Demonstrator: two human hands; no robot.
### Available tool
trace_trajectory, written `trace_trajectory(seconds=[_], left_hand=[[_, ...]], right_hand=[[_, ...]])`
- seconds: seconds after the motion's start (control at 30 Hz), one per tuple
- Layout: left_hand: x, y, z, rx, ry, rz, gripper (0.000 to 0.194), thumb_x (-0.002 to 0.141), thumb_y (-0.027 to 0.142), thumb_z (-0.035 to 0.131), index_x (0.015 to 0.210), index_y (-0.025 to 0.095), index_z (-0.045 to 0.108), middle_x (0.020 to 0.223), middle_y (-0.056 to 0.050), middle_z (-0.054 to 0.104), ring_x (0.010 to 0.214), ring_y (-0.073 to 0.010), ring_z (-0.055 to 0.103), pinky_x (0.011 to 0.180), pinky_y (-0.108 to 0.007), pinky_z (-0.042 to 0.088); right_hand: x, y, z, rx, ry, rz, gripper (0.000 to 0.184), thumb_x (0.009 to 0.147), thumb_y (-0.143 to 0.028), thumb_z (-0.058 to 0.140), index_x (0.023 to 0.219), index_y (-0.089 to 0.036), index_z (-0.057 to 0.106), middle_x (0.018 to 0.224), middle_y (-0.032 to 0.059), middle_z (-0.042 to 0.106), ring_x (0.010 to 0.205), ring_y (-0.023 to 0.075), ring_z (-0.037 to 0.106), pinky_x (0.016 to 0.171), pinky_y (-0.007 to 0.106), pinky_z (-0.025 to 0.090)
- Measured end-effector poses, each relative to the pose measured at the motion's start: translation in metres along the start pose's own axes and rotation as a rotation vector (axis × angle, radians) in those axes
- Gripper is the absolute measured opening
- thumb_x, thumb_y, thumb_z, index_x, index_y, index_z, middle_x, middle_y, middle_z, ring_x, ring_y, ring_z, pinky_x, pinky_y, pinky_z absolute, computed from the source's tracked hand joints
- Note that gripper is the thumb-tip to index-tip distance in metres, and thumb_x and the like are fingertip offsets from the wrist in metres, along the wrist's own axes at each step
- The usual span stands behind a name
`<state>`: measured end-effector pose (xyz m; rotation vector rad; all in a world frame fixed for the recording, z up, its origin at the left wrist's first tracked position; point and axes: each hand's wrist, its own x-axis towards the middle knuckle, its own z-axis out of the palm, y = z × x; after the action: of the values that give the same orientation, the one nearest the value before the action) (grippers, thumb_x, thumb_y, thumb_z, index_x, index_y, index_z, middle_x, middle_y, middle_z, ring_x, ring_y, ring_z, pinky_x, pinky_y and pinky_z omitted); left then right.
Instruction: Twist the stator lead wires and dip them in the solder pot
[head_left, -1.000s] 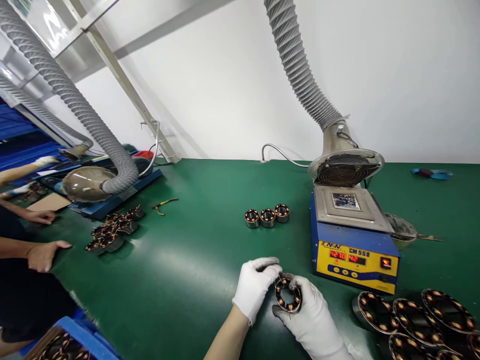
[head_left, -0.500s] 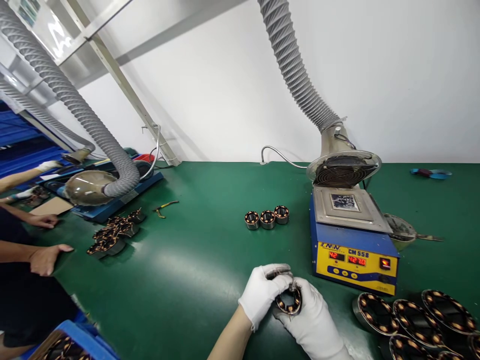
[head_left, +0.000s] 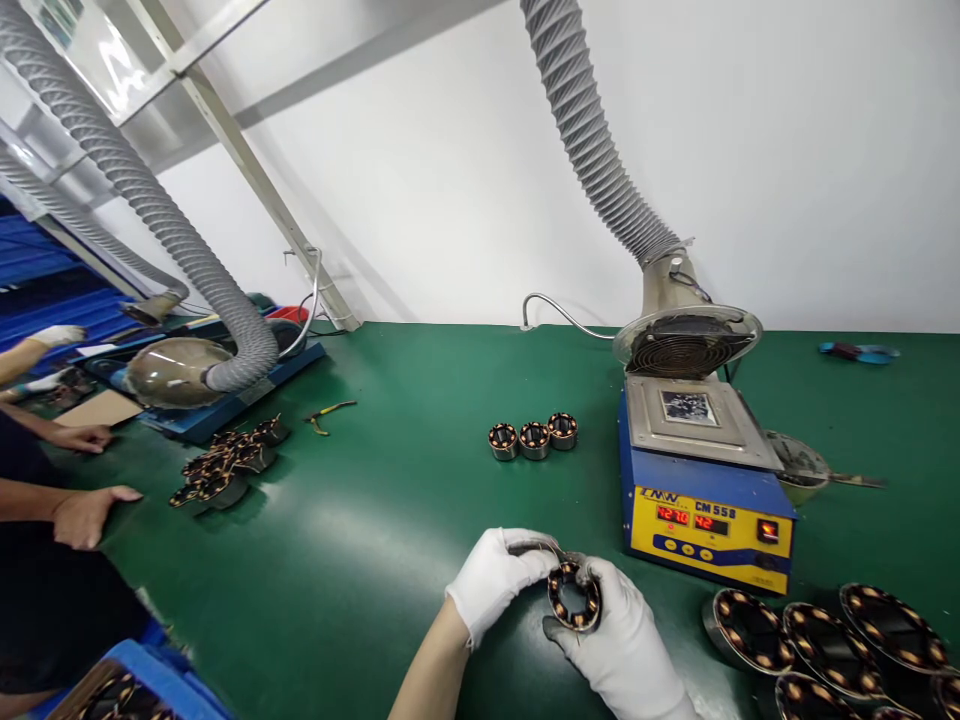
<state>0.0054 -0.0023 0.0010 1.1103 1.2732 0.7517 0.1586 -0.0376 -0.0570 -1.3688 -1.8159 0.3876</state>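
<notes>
A small motor stator (head_left: pixel 555 600), a ring with copper windings around its inside, is held tilted above the green bench. My right hand (head_left: pixel 626 640), in a white glove with dark fingertips, grips it from the right with the thumb below. From the upper left, my left hand (head_left: pixel 499 580), gloved alike, has its thumb and fingers closed at the ring's top edge. Whether a wire lies between those fingertips is too small to tell. Three similar stators (head_left: pixel 534 440) stand in a row farther back on the bench.
A blue and yellow solder pot (head_left: pixel 709 530) with a lit display stands on the right, under a fume hood (head_left: pixel 690 335). Larger stators (head_left: pixel 750 630) fill the front right corner. To the left are cutters (head_left: pixel 330 410), more stators (head_left: pixel 225 465) and a co-worker's hand (head_left: pixel 86 515).
My left hand has shifted left and its fingers have drawn back from over the stator, which shows more of the ring. The stator has barely moved in my right hand.
</notes>
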Motion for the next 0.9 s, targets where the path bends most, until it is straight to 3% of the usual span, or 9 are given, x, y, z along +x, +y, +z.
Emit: trace_trajectory(seconds=[0.27,0.4,0.5,0.67,0.77,0.9], left_hand=[[-0.001,0.000,0.009,0.045,0.076,-0.002,0.017,0.060,0.024,0.064,0.072,0.013,0.071,0.072,-0.002,0.069,0.072,-0.0196,0.061,0.066,-0.025,0.047],[-0.002,0.001,0.008,0.058,0.028,0.050,0.016,0.065,0.023,0.059,0.073,0.014,0.071,0.074,-0.001,0.069,0.074,-0.0194,0.061,0.066,-0.025,0.046],[-0.001,0.003,0.002,0.041,0.047,0.045,0.024,0.067,0.031,0.063,0.080,0.013,0.071,0.083,-0.005,0.070,0.083,-0.0228,0.062,0.074,-0.028,0.047],[-0.001,0.007,-0.004,-0.056,0.237,0.049,0.046,0.062,0.043,0.066,0.093,0.008,0.068,0.094,-0.012,0.069,0.093,-0.0282,0.061,0.084,-0.035,0.046],[-0.005,0.011,-0.003,0.022,0.252,0.097,0.041,0.065,0.045,0.063,0.088,0.011,0.070,0.094,-0.012,0.069,0.093,-0.0289,0.060,0.088,-0.039,0.044],[-0.011,0.017,-0.001,0.229,0.183,0.275,0.030,0.075,0.042,0.054,0.075,0.016,0.069,0.085,-0.006,0.070,0.087,-0.0233,0.061,0.103,-0.038,0.027]], right_hand=[[0.001,0.000,0.000,0.000,0.017,-0.010,0.044,0.053,-0.020,0.067,0.094,-0.021,0.051,0.079,0.0043,0.065,0.070,0.0228,0.063,0.062,0.033,0.051],[0.001,0.000,0.000,-0.010,0.015,-0.009,0.044,0.053,-0.022,0.068,0.093,-0.021,0.051,0.078,0.0044,0.065,0.069,0.0228,0.063,0.060,0.033,0.051],[-0.001,0.002,0.001,-0.016,0.004,-0.010,0.047,0.052,-0.022,0.070,0.095,-0.021,0.050,0.080,0.0046,0.065,0.071,0.0230,0.063,0.062,0.033,0.052],[-0.002,0.006,0.003,-0.012,-0.015,-0.011,0.049,0.052,-0.023,0.071,0.096,-0.021,0.050,0.082,0.0044,0.066,0.072,0.0226,0.063,0.064,0.033,0.052],[-0.003,0.006,0.002,-0.006,-0.013,-0.007,0.048,0.053,-0.022,0.070,0.096,-0.021,0.050,0.082,0.0042,0.066,0.072,0.0225,0.064,0.065,0.033,0.052],[-0.003,0.005,0.001,-0.002,-0.010,0.002,0.048,0.052,-0.021,0.069,0.096,-0.021,0.050,0.083,0.0043,0.066,0.073,0.0226,0.064,0.065,0.034,0.052]])
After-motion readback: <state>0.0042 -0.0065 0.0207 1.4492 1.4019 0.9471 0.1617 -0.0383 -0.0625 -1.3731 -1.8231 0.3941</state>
